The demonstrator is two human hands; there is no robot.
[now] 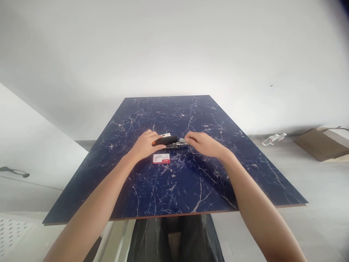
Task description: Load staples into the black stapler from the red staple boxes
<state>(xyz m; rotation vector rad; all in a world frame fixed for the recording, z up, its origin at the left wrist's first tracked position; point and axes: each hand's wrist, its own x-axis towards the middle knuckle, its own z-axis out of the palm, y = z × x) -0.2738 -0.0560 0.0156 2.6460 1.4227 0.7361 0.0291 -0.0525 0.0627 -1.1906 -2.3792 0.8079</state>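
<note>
My left hand (145,144) is wrapped round the rear of a black stapler (169,140) with an orange accent, holding it over the table. The stapler's metal magazine shows below its black top and points to the right. At its front end, my right hand (202,142) pinches a small strip of staples (182,140), greyish and partly covered by the fingers. Just in front of the stapler lies a red and white staple box (161,158). A small white printed item (166,135) peeks out behind the stapler; its kind is unclear.
The dark blue marbled table (169,193) stands close to a white wall (169,47). On the floor to the right are a clear plastic bottle (273,139) and an open cardboard box (321,145). A door handle (15,171) juts out at the left.
</note>
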